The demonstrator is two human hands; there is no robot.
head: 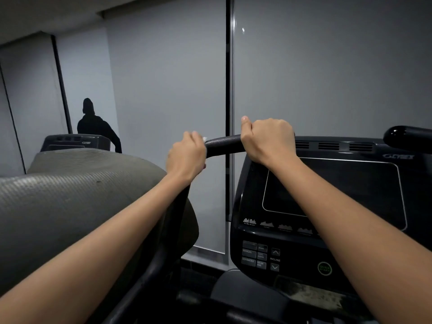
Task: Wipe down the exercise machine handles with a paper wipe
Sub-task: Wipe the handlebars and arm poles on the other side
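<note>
Head view: both hands (187, 157) (268, 139) grip handle (223, 143).

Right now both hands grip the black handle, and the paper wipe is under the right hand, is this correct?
Not quite. The head view shows the paper wipe at the left hand, not the right hand. Both hands do grip the black handle.

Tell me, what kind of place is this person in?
Most likely a gym. Both hands grip a black padded handle on an exercise machine whose console has incline buttons and a quick start button; a second, similar machine stands at the left.
</note>
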